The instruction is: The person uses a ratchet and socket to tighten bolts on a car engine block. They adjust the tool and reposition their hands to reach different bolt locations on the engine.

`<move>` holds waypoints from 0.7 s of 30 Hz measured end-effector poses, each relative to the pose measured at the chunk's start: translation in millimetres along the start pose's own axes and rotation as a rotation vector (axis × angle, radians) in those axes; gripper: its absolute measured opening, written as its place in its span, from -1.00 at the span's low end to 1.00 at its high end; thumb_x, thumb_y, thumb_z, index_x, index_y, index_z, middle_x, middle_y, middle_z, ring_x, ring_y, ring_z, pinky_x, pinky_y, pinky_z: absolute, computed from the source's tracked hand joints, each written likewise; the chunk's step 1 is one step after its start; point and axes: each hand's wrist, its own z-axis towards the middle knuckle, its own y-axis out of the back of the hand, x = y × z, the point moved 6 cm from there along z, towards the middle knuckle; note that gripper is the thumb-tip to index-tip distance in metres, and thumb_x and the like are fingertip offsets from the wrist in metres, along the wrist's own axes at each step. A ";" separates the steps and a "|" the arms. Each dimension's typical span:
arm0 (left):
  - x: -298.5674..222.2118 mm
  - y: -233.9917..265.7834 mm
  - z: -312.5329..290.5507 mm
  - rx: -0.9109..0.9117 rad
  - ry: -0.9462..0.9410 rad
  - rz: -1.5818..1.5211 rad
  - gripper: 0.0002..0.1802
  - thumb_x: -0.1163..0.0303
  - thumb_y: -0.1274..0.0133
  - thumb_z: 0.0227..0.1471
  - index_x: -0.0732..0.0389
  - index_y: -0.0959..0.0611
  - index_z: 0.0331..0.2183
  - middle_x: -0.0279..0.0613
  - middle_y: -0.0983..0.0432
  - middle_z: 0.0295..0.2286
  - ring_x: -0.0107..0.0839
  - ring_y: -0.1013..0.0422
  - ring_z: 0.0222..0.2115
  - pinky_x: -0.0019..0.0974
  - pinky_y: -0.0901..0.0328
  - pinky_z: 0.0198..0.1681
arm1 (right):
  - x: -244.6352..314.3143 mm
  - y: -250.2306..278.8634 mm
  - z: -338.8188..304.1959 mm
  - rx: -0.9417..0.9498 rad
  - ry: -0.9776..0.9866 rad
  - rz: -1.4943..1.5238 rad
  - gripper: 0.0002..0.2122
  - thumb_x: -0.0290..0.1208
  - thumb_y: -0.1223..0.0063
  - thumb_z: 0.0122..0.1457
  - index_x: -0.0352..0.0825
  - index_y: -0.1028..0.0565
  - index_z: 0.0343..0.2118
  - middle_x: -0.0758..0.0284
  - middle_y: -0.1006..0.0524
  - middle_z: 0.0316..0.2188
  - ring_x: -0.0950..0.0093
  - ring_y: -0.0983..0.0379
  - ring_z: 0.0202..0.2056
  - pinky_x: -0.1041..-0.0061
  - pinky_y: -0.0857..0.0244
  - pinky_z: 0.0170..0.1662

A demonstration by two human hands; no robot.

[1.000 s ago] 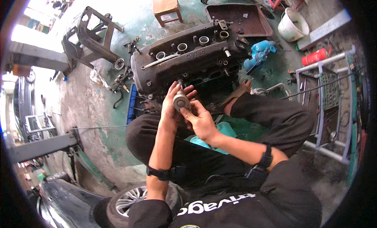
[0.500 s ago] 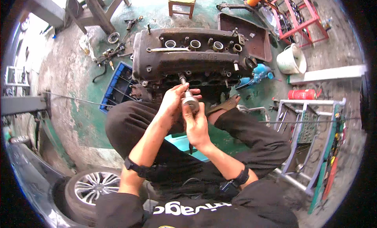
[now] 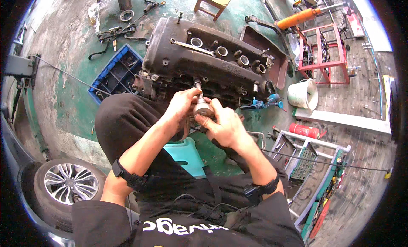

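Over the person's lap, both hands close on one small metal part.

Left hand [image 3: 180,106] pinches the grey cylindrical part [image 3: 202,108] from its left side, while the right hand [image 3: 225,127] cups it from below, thumb across its body. Its thin stem [image 3: 198,86] points up and away toward the dark engine block [image 3: 204,62] lying just beyond on the green floor [image 3: 76,98]; the right hand sits nearer the person.

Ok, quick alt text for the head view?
Both hands, left hand and right hand, grip a small grey metal cylinder above a greasy engine block on the green floor. A blue crate lies left, a white bucket right.
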 end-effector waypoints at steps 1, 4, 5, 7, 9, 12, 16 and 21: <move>0.3 -0.3 -0.8 0.014 -0.011 -0.002 -0.64 0.17 0.08 0.09 0.30 -0.54 -0.30 -0.11 -0.53 -0.42 -0.31 -0.47 -0.50 -0.26 -0.38 -0.42 | 1.6 5.8 2.0 0.046 0.046 -0.049 -0.51 0.05 0.02 0.13 -0.32 -0.33 -0.10 0.03 -0.55 -0.42 0.03 -0.50 -0.34 0.12 -0.35 -0.26; -1.7 -0.9 -5.1 0.006 -0.028 0.041 -0.65 0.14 -0.01 0.06 0.25 -0.57 -0.29 -0.18 -0.52 -0.41 -0.38 -0.45 -0.47 -0.31 -0.35 -0.38 | 0.8 20.8 6.1 0.116 0.138 -0.217 -0.52 0.08 -0.01 0.09 -0.28 -0.35 -0.18 0.06 -0.55 -0.50 0.05 -0.50 -0.38 0.12 -0.34 -0.30; -5.0 -2.5 -7.3 0.016 -0.056 0.063 -0.66 0.15 -0.04 0.05 0.24 -0.57 -0.29 -0.23 -0.51 -0.41 -0.43 -0.45 -0.47 -0.35 -0.35 -0.38 | -2.2 22.8 5.4 0.077 0.122 -0.245 -0.54 0.06 -0.04 0.09 -0.29 -0.37 -0.21 0.08 -0.55 -0.51 0.08 -0.51 -0.39 0.16 -0.35 -0.32; -11.8 -5.8 -11.4 0.023 -0.114 0.109 -0.66 0.16 -0.10 0.03 0.24 -0.58 -0.29 -0.28 -0.51 -0.41 -0.47 -0.46 -0.46 -0.40 -0.37 -0.39 | -6.2 24.0 1.9 -0.067 0.131 -0.075 -0.59 -0.02 -0.10 0.07 -0.32 -0.40 -0.27 0.09 -0.54 -0.52 0.14 -0.53 -0.41 0.26 -0.36 -0.35; -15.0 -9.9 -14.9 0.025 -0.159 0.072 -0.64 0.17 -0.11 0.04 0.27 -0.58 -0.25 -0.22 -0.54 -0.39 -0.45 -0.47 -0.45 -0.38 -0.38 -0.38 | -10.9 13.9 -7.4 -0.288 0.145 0.241 -0.69 -0.20 -0.16 0.09 -0.37 -0.41 -0.36 0.14 -0.55 -0.51 0.33 -0.54 -0.44 0.41 -0.35 -0.39; -14.5 -12.7 -17.4 0.012 -0.209 0.074 -0.60 0.20 -0.11 0.03 0.31 -0.59 -0.18 -0.14 -0.56 -0.35 -0.42 -0.47 -0.40 -0.36 -0.37 -0.33 | -30.0 -37.7 -16.7 -0.392 -0.142 0.991 -0.75 -0.20 -0.01 0.23 -0.28 -0.41 -0.20 0.48 -0.38 -0.57 0.63 -0.25 -0.59 0.57 -0.14 -0.52; -6.6 -2.0 -13.2 -0.075 -0.212 0.189 -0.67 0.21 -0.10 0.02 0.31 -0.61 -0.30 -0.18 -0.57 -0.49 -0.45 -0.45 -0.57 -0.38 -0.38 -0.38 | -14.9 -87.3 -14.7 -0.494 -0.105 1.492 -0.63 -0.16 0.13 0.30 -0.23 -0.28 0.09 0.36 -0.42 -0.22 0.51 -0.33 -0.26 0.48 -0.24 -0.21; 3.4 8.3 10.2 0.055 -0.263 -0.029 -0.71 0.28 -0.04 0.07 0.35 -0.60 -0.32 -0.12 -0.61 -0.44 -0.44 -0.50 -0.43 -0.38 -0.39 -0.31 | 4.6 -68.8 -0.2 -0.426 0.087 0.793 -0.57 -0.15 0.08 0.27 -0.38 -0.26 0.05 0.29 -0.42 -0.15 0.46 -0.32 -0.13 0.46 -0.18 -0.02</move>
